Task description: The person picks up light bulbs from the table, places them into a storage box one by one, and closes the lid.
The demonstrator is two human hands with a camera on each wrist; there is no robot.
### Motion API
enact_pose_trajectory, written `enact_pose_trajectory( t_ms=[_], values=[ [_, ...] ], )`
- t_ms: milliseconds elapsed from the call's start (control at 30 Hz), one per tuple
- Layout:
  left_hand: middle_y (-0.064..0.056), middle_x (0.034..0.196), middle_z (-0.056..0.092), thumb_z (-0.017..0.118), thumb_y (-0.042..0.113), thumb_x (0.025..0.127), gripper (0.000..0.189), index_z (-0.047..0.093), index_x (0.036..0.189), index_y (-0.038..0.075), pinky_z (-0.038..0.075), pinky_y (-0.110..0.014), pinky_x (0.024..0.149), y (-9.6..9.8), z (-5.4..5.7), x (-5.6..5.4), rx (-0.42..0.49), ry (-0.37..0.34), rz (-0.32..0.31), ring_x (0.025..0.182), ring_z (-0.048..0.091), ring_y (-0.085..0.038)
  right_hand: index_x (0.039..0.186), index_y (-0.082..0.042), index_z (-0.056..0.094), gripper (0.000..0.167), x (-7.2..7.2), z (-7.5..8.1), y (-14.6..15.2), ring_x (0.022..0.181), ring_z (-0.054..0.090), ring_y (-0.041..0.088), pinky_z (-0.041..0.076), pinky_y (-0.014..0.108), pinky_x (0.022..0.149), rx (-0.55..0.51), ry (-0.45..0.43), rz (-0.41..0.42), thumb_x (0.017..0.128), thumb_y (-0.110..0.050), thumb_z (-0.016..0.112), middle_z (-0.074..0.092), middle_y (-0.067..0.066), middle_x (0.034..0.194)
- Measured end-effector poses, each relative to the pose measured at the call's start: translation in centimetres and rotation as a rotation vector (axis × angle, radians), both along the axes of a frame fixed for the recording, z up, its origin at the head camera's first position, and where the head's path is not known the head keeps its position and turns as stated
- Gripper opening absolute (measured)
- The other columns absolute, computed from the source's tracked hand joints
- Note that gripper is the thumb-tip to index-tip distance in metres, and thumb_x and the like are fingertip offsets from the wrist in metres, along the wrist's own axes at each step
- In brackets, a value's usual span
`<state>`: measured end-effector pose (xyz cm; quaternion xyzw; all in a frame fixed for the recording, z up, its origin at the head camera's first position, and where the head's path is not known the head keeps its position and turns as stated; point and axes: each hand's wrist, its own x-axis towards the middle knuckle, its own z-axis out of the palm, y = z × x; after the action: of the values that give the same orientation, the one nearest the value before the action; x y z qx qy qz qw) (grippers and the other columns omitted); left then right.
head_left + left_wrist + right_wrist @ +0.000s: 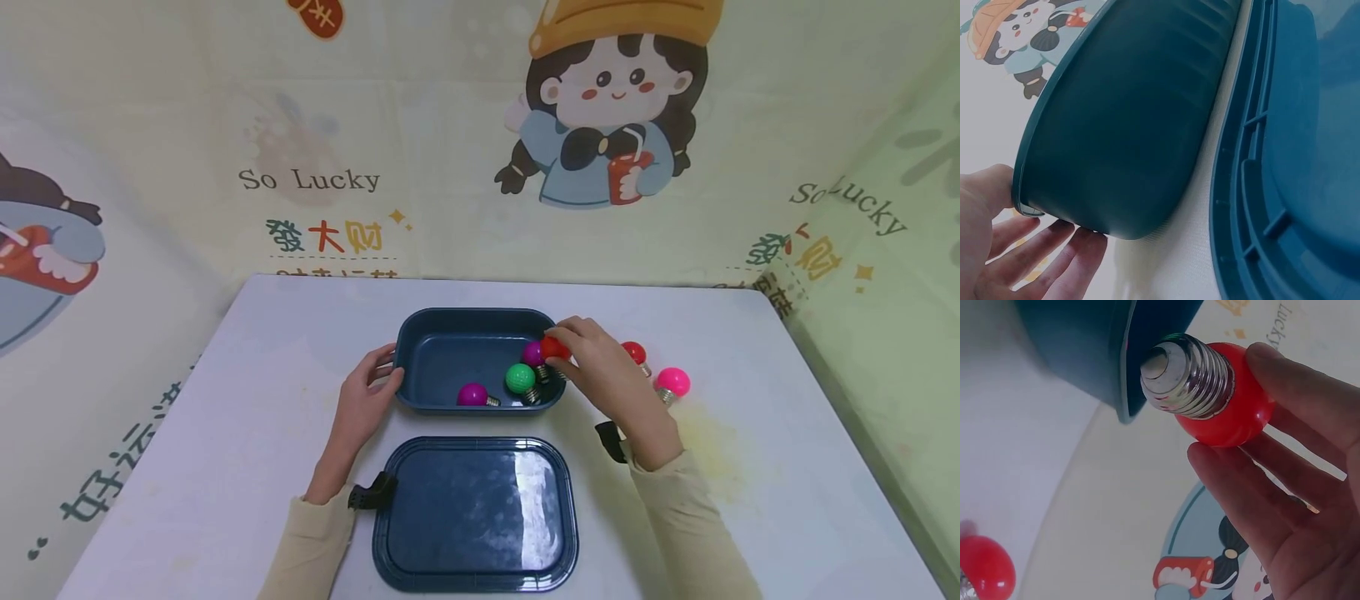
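One red light bulb (pixel 1225 409) is grasped by the right hand (pixel 606 369), one bin (pixel 438 354) containing three bulbs (pixel 520 378) by the left hand (pixel 366 402).

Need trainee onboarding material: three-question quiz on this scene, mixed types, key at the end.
1. Multiple choice: what colour is the bulb in the right hand?
a) green b) red c) pink

2. True or false: the left hand touches the box.

3. Count: how many bulbs show lying inside the box, leaving out the held one?

Key: 1. b. 2. True. 3. Three: one green bulb and two purple bulbs.
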<state>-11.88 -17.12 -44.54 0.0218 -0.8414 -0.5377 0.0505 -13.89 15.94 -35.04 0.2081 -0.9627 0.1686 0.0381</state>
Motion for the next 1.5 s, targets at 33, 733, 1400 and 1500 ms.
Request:
enact_pose_trajectory(
  t_ms=[33, 733, 1400, 1500],
  values=[
    [-0.016, 0.136, 0.059, 0.062, 0.017, 0.099, 0.045, 0.052, 0.143, 0.012, 0.051, -0.047, 0.101, 0.0, 0.0, 0.0, -0.001, 0.001, 0.001, 0.12, 0.061, -0.031, 0.125, -0.005, 0.066, 0.05, 0.0, 0.0, -0.2, 0.116, 0.059, 0.031, 0.06, 0.043, 0.084, 0.0, -0.001, 0.005, 0.08, -0.016, 0.084, 0.063, 0.014, 0.123],
    [-0.017, 0.136, 0.059, 0.062, 0.017, 0.099, 0.045, 0.052, 0.142, 0.01, 0.052, -0.047, 0.1, -0.1, 0.1, 0.3, 0.004, -0.003, 0.003, 0.12, 0.061, -0.032, 0.12, -0.005, 0.068, 0.044, -0.7, -1.5, -4.2, 0.107, 0.06, 0.026, 0.06, 0.038, 0.084, -0.046, 0.032, 0.12, 0.081, -0.019, 0.083, 0.064, 0.011, 0.117],
    [-0.015, 0.136, 0.058, 0.062, 0.017, 0.099, 0.045, 0.052, 0.143, 0.012, 0.051, -0.048, 0.101, -0.1, 0.1, 0.1, 0.019, 0.004, -0.004, 0.122, 0.061, -0.03, 0.117, -0.004, 0.069, 0.038, -1.7, -3.6, -6.3, 0.104, 0.062, 0.024, 0.06, 0.035, 0.085, -0.075, 0.057, 0.204, 0.084, -0.02, 0.081, 0.066, 0.01, 0.111],
    [-0.016, 0.136, 0.059, 0.062, 0.017, 0.099, 0.045, 0.052, 0.143, 0.012, 0.051, -0.048, 0.1, 0.0, 0.0, 0.0, 0.019, 0.006, -0.007, 0.121, 0.061, -0.031, 0.116, -0.004, 0.069, 0.038, -1.8, -4.0, -6.5, 0.103, 0.062, 0.024, 0.059, 0.035, 0.086, -0.071, 0.047, 0.198, 0.084, -0.019, 0.081, 0.066, 0.01, 0.111]
  ],
)
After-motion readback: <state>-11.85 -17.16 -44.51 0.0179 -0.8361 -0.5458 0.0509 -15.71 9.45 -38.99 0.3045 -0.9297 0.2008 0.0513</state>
